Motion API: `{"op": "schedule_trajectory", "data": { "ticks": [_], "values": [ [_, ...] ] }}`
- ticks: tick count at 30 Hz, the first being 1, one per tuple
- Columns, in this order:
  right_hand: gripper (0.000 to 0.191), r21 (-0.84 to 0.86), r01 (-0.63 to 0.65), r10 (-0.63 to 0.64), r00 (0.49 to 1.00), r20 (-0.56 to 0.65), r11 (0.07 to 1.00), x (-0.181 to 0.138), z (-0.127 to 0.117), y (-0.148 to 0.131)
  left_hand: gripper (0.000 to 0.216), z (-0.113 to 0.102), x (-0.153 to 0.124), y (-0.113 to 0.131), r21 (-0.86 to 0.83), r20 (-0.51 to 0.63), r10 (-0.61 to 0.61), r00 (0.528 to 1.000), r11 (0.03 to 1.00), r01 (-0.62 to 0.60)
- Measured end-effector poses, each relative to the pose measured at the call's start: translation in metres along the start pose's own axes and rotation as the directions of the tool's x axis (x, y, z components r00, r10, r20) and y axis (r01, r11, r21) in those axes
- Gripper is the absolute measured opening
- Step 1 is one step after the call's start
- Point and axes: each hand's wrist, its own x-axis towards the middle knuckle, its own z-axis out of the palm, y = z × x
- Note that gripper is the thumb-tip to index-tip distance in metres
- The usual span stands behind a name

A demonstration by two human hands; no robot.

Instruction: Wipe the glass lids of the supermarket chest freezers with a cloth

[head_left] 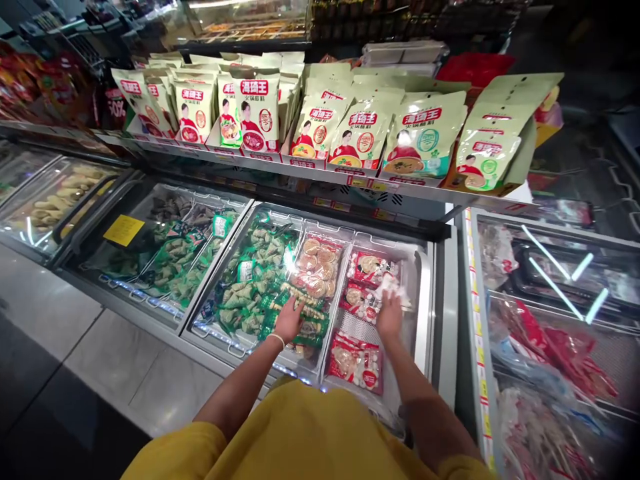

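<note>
I lean over an open chest freezer (435, 293) in a shop. My left hand (289, 320) rests on green-labelled packets (313, 328) in the middle compartment, fingers bent down onto them. My right hand (389, 313) reaches into the right compartment and touches a pale packet (395, 287) lying among red-and-white bags of frozen balls (356, 360). Its fingers are mostly hidden behind the hand. A tray of round flat cakes (317, 267) lies just beyond my left hand.
Green wrapped dumplings (250, 280) fill the freezer's left half. A shelf (320, 175) above holds rows of pale green sauce pouches (425, 133). Closed glass-lidded freezers stand at left (55, 200) and right (550, 320). Grey floor tiles (75, 347) lie at lower left.
</note>
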Motion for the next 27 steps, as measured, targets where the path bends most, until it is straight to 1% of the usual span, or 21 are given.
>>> {"op": "schedule_trajectory", "data": {
  "ticks": [2,3,4,6,7,8,9,11,12,13,14,15,16,17,19,21,22,23,24,25,27],
  "values": [
    [0.074,0.010,0.162,-0.162,0.985,0.053,0.987,-0.009,0.014,-0.031,0.060,-0.002,0.014,0.005,-0.004,-0.017,0.026,1.000,1.000,-0.026],
    [0.075,0.030,0.263,-0.264,0.961,0.086,0.964,-0.013,0.020,-0.044,0.060,-0.003,0.021,0.007,-0.003,-0.028,0.043,0.999,0.999,-0.043],
    [0.076,0.059,0.364,-0.369,0.922,0.118,0.929,-0.015,0.025,-0.052,0.061,-0.004,0.027,0.009,-0.002,-0.040,0.060,0.997,0.998,-0.060],
    [0.079,0.120,0.519,-0.532,0.832,0.156,0.846,-0.013,0.027,-0.051,0.062,-0.004,0.037,0.012,-0.002,-0.056,0.081,0.995,0.997,-0.081],
    [0.081,0.136,0.550,-0.566,0.808,0.161,0.824,-0.007,0.024,-0.043,0.064,-0.005,0.041,0.014,-0.005,-0.064,0.083,0.994,0.996,-0.084],
    [0.083,0.135,0.542,-0.558,0.816,0.154,0.830,0.001,0.020,-0.030,0.065,-0.005,0.045,0.014,-0.007,-0.068,0.086,0.994,0.996,-0.087],
    [0.085,0.120,0.495,-0.508,0.851,0.133,0.860,0.010,0.014,-0.016,0.066,-0.005,0.049,0.015,-0.005,-0.070,0.088,0.994,0.996,-0.088],
    [0.086,0.072,0.313,-0.317,0.947,0.053,0.947,0.030,0.003,0.009,0.068,-0.005,0.055,0.017,0.004,-0.077,0.093,0.993,0.996,-0.093],
    [0.084,0.055,0.206,-0.206,0.978,0.003,0.977,0.038,-0.002,0.015,0.068,-0.004,0.057,0.018,0.011,-0.081,0.097,0.992,0.995,-0.096],
    [0.081,0.044,0.110,-0.108,0.993,-0.045,0.993,0.043,-0.004,0.015,0.068,-0.003,0.060,0.020,0.018,-0.085,0.099,0.991,0.995,-0.098],
    [0.078,0.040,0.037,-0.034,0.996,-0.086,0.999,0.046,-0.003,0.009,0.067,-0.002,0.062,0.022,0.026,-0.089,0.099,0.991,0.995,-0.097],
    [0.075,0.038,-0.001,0.006,0.994,-0.112,0.999,0.047,0.000,-0.003,0.066,0.000,0.064,0.024,0.032,-0.094,0.097,0.991,0.995,-0.094],
    [0.074,0.037,-0.004,0.008,0.993,-0.121,0.999,0.044,0.005,-0.018,0.065,0.002,0.067,0.027,0.038,-0.098,0.094,0.991,0.995,-0.091],
    [0.073,0.035,0.028,-0.023,0.993,-0.119,0.999,0.039,0.013,-0.035,0.063,0.004,0.070,0.030,0.043,-0.103,0.091,0.990,0.995,-0.087],
    [0.073,0.053,0.198,-0.194,0.978,-0.071,0.979,0.029,0.027,-0.063,0.062,0.006,0.076,0.035,0.051,-0.114,0.096,0.989,0.995,-0.090],
    [0.075,0.084,0.394,-0.395,0.919,-0.005,0.915,0.025,0.033,-0.073,0.061,0.007,0.083,0.039,0.062,-0.116,0.110,0.987,0.993,-0.104],
    [0.077,0.096,0.467,-0.471,0.882,0.026,0.879,0.028,0.032,-0.070,0.061,0.006,0.086,0.040,0.070,-0.113,0.117,0.987,0.992,-0.109],
    [0.078,0.101,0.510,-0.517,0.855,0.050,0.854,0.034,0.029,-0.061,0.060,0.005,0.089,0.040,0.076,-0.108,0.119,0.987,0.991,-0.111],
    [0.079,0.097,0.518,-0.524,0.849,0.064,0.850,0.044,0.023,-0.047,0.060,0.003,0.092,0.040,0.083,-0.103,0.117,0.988,0.991,-0.109],
    [0.080,0.086,0.486,-0.492,0.868,0.063,0.869,0.056,0.016,-0.032,0.060,0.002,0.094,0.040,0.088,-0.098,0.112,0.989,0.991,-0.103],
    [0.081,0.068,0.331,-0.333,0.943,0.026,0.941,0.086,0.000,-0.001,0.061,0.000,0.096,0.039,0.096,-0.094,0.105,0.990,0.991,-0.096]
  ]
}}
